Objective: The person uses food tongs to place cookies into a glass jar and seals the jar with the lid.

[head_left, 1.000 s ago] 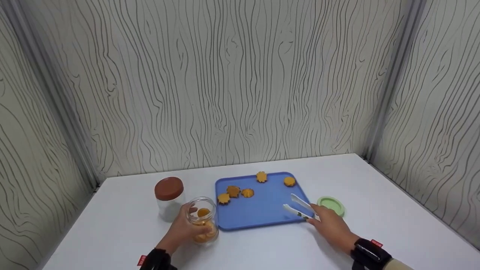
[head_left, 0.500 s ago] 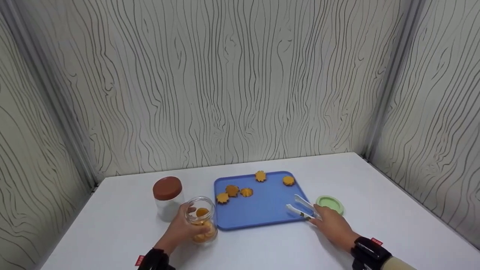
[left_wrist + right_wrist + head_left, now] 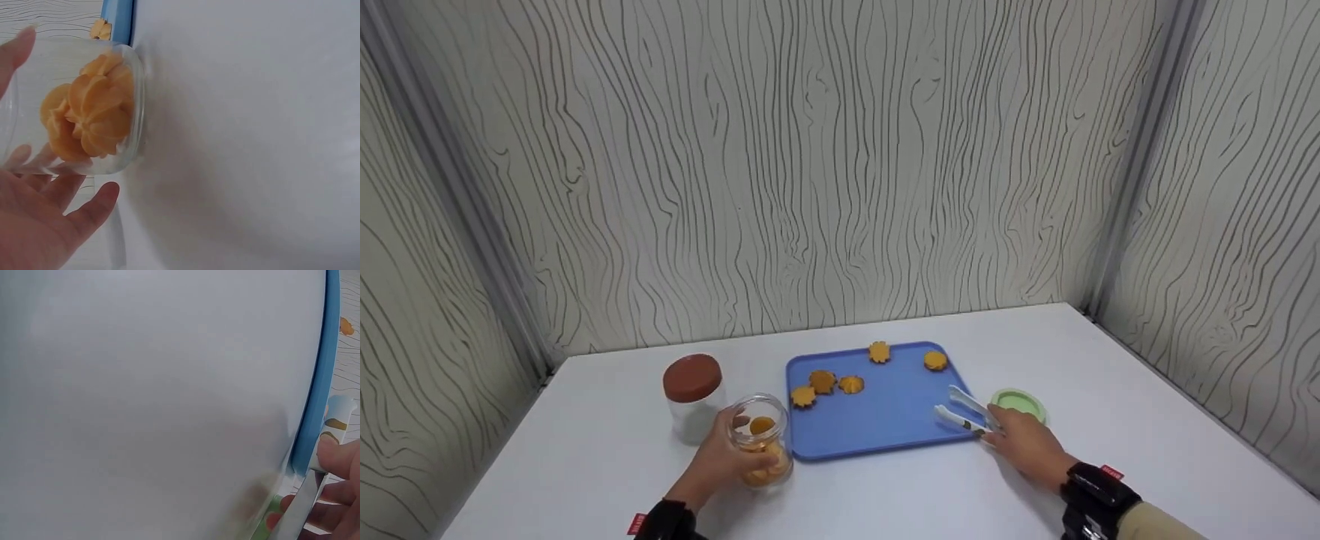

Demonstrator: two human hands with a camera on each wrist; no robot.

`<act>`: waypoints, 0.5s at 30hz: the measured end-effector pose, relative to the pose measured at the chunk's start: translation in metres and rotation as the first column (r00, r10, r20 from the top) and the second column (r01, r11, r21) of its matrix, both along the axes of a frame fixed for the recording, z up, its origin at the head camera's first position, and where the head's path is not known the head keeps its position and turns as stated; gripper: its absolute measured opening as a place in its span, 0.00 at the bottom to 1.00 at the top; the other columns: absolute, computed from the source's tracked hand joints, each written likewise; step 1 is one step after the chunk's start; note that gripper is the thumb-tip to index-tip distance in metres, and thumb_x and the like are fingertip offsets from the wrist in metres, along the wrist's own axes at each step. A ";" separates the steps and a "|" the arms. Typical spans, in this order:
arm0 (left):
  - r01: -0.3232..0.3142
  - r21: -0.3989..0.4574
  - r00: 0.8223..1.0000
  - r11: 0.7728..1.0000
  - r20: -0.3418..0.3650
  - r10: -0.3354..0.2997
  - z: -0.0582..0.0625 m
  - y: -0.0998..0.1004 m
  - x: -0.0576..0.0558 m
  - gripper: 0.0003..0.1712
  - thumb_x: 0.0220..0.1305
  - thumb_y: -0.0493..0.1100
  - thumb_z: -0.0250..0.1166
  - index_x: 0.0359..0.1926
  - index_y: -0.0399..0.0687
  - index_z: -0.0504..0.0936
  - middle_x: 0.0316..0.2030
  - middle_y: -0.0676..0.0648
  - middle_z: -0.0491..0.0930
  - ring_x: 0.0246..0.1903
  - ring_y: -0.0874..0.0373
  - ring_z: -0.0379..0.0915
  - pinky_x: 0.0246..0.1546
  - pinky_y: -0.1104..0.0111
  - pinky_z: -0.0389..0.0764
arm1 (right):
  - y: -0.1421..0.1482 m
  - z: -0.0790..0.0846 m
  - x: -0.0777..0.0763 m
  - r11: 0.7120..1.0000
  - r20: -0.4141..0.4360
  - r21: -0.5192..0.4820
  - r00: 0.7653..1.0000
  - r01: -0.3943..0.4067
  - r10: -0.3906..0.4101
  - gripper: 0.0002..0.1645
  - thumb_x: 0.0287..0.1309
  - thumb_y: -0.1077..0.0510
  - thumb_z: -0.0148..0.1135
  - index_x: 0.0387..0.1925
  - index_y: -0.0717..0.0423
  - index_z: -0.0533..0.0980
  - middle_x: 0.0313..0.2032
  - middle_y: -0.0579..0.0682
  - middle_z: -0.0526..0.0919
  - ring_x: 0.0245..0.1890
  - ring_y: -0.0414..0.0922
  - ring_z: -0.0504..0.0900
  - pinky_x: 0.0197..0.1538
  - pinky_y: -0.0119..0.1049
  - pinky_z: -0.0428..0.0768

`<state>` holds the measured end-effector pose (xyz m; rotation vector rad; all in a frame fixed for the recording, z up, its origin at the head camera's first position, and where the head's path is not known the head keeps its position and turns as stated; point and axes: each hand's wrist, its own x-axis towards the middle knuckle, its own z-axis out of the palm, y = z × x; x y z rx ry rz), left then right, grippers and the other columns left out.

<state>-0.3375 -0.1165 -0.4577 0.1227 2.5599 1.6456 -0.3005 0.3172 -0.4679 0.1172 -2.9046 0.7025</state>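
My left hand grips a clear, lidless glass jar that stands on the white table. Through its wall in the left wrist view, several swirled orange-brown cookies show at the bottom. Several more cookies lie on a blue tray, mostly at its left and far side. Over the tray's near right corner, my right hand holds white tongs with their tips apart and nothing between them. The right wrist view shows the thumb pressing one patterned arm of the tongs.
A second clear jar with a red-brown lid stands left of the open jar. A round green lid lies right of the tray, close behind the right hand. Wood-patterned walls enclose the white table.
The tongs have shifted slightly right relative to the tray along with my right hand. My left hand keeps its hold on the jar, and the cookies stay where they were.
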 end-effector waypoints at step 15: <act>-0.016 -0.008 1.000 1.000 0.019 0.016 -0.001 0.000 -0.001 0.58 0.42 0.48 0.81 0.68 0.36 0.55 0.61 0.31 0.65 0.58 0.38 0.65 0.60 0.45 0.68 | 0.020 0.002 -0.014 0.989 0.016 0.104 0.994 -0.107 0.106 0.31 0.60 0.60 0.63 0.61 0.73 0.68 0.55 0.71 0.75 0.56 0.69 0.71 0.58 0.65 0.67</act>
